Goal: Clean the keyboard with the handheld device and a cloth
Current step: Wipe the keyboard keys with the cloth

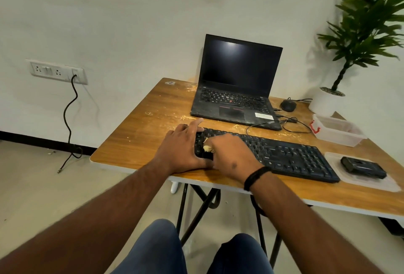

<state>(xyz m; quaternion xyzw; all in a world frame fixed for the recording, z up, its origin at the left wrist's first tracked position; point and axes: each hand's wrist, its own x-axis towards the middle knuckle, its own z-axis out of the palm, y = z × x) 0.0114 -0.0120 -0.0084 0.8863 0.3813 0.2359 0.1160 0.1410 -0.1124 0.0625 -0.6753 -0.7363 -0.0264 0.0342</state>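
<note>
Now the black keyboard (273, 155) is lying along the front edge of the wooden table (140, 138). The left hand (181, 151) is resting on the keyboard's left end with its fingers mostly straight. The right hand (231, 155) is curling around a small yellowish cloth (207, 145) and holding it on the keys just beside the left hand. A black handheld device (363, 167) is sitting near the table's right edge. A laptop (238, 85) is standing open at the back edge.
</note>
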